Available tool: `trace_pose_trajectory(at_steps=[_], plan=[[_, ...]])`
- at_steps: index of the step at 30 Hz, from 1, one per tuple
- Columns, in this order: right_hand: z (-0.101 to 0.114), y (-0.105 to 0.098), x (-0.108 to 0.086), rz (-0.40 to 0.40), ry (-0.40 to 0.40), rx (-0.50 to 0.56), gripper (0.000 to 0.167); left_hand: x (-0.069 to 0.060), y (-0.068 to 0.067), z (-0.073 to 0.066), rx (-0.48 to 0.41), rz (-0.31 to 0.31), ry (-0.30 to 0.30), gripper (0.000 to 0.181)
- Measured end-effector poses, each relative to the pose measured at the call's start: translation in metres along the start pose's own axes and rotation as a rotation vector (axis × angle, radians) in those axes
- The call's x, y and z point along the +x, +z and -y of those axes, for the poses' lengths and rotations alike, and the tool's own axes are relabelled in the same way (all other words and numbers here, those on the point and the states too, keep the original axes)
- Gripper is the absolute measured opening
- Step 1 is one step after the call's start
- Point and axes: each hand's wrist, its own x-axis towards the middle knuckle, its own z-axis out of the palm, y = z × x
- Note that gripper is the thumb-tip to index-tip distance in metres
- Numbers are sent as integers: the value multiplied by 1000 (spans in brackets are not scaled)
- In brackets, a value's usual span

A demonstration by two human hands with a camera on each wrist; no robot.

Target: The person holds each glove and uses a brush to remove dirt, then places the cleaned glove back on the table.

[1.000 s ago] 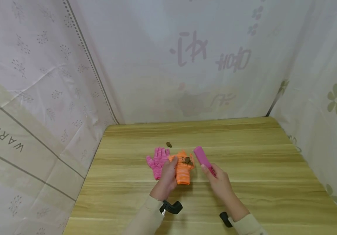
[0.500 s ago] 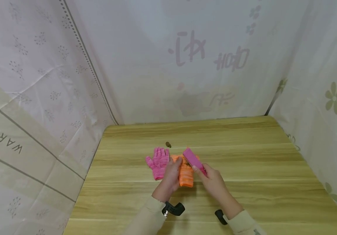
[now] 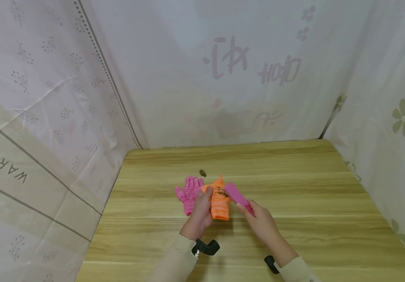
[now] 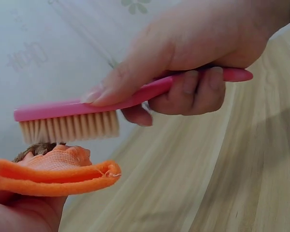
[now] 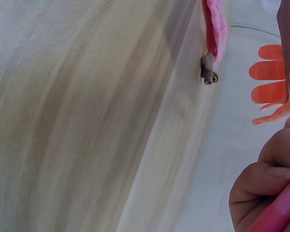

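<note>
My left hand (image 3: pixel 201 209) grips an orange knitted glove (image 3: pixel 220 207) by its left side, thumb on top, raised off the table. In the left wrist view the cuff of the orange glove (image 4: pixel 53 180) faces the camera, with a dark brown lump (image 4: pixel 36 150) on the glove. My right hand (image 3: pixel 263 223) holds a pink brush (image 3: pixel 237 196) by its handle. Seen from the left wrist, the pale bristles (image 4: pixel 70 126) of the brush point down, right above the brown lump; whether they touch it I cannot tell.
A pink glove (image 3: pixel 190 192) lies flat on the wooden table (image 3: pixel 294 176), left of the orange one. A small brown object (image 3: pixel 202 172) lies behind the gloves. Patterned fabric (image 3: pixel 174 98) hangs behind and on both sides of the table.
The brush has passed left over the orange glove, then back a little to the right. The orange glove has shifted right and back left in my left hand. The pink glove has stayed put.
</note>
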Motion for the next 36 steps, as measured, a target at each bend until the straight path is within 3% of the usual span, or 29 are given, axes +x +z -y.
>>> trace_pose_trajectory(at_steps=[6,13,19,27,36], plan=[[-2,-3,-2,5,11,9,46,0,-1,0,-4,-1,12,44],[8,-6,0,-49,-6,116,48,-1,4,-1,54,38,11,41],[19,-5,6,-48,-40,97,48,-3,8,2,69,69,-18,32],[17,2,7,-18,-24,41,48,-3,7,6,57,43,-11,33],[8,3,3,-6,-19,4,43,-2,2,1,18,-4,-4,40]])
